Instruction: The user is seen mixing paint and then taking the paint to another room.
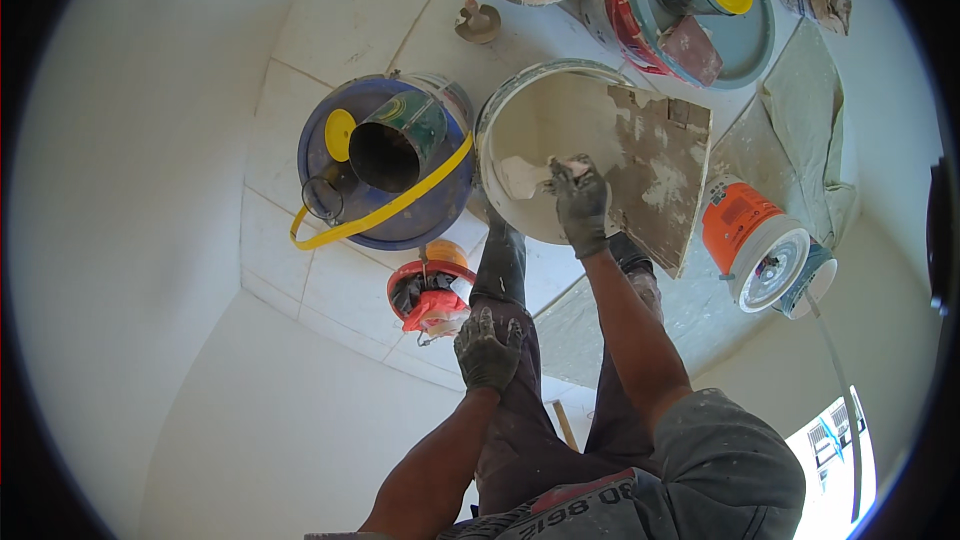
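My right hand (pixel 582 202), in a dark gloved grip, is closed on a putty knife whose blade (pixel 520 178) is coated in white paste. It is over a large whitish bucket (pixel 560 112) standing in front of my legs. A brown board (pixel 648 172) with white smears lies across the bucket's right side, beside my right hand. My left hand (pixel 487 350), in a dark glove dusted white, rests on my left leg near the knee with its fingers spread. Nothing is in it. The fingers of my right hand partly hide the knife's handle.
Left of the bucket is a blue lid (pixel 400 225) bearing a dark green can (pixel 415 125) and a yellow handle. Small red bucket (pixel 400 312) stands by my left leg. Far right are a grey-lidded bucket (pixel 750 50) and an orange-and-white bucket (pixel 735 215). A cloth (pixel 808 110) lies rightward.
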Motion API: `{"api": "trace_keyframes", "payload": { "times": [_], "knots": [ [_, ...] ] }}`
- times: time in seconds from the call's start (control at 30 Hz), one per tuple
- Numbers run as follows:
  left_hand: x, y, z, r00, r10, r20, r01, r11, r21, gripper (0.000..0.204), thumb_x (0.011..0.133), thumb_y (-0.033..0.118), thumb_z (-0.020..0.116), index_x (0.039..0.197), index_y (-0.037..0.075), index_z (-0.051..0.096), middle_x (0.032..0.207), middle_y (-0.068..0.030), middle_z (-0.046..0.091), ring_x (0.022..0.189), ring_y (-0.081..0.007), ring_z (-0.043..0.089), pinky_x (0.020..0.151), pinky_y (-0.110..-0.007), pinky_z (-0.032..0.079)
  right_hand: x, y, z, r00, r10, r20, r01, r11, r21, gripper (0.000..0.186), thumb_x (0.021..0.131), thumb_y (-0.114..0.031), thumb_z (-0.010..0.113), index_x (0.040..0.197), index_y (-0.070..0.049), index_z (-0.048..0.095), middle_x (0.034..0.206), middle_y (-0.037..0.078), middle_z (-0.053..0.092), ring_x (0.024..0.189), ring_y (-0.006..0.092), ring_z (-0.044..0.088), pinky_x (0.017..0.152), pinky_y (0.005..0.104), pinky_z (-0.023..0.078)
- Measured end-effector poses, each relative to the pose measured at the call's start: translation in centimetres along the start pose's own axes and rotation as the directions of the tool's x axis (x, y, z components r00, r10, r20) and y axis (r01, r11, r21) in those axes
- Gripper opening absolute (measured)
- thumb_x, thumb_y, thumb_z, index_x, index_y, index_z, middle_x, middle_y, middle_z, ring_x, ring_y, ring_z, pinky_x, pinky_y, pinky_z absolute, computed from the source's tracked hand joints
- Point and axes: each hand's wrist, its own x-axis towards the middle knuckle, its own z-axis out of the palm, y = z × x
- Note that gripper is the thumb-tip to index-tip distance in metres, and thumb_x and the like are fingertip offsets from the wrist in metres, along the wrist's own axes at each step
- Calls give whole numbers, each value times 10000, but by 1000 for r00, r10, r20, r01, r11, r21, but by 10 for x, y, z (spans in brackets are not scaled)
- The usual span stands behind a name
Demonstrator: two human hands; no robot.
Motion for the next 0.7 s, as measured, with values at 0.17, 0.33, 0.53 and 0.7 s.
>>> {"api": "trace_keyframes", "payload": {
  "times": [0.17,0.33,0.53,0.7],
  "knots": [
    [-1,-6,2,999,-38,15,38,998,-42,721,940,566,569,1380,-5,579,1402,-249,574,1331,-378,520,1133,-509,350,-1,-38,-24,942,330,-58,-259,828,497,115,1023,-163,643,1033,-50,626,863,42,661,726,113,660,612,266,534],
    [-1,-10,6,1000,-29,6,29,999,-21,720,934,566,576,1373,-4,583,1401,-248,575,1331,-378,519,1126,-508,361,-20,-28,-37,967,170,-191,-122,963,240,164,990,-137,665,1090,-9,645,914,62,683,828,189,680,778,312,561],
    [0,-8,6,1000,-16,-2,16,1000,-21,711,937,562,570,1372,0,584,1400,-244,575,1329,-375,522,1127,-505,361,-9,2,-23,996,59,-69,-67,991,-118,196,943,-143,694,1056,13,654,939,139,721,852,250,697,801,359,545],
    [3,-1,8,1000,-3,7,3,999,-36,707,937,562,569,1366,0,588,1389,-247,581,1325,-375,526,1125,-505,363,2,23,-4,997,-15,80,32,975,-220,96,953,-119,677,978,-33,642,890,90,724,821,242,689,770,349,538]
  ]
}}
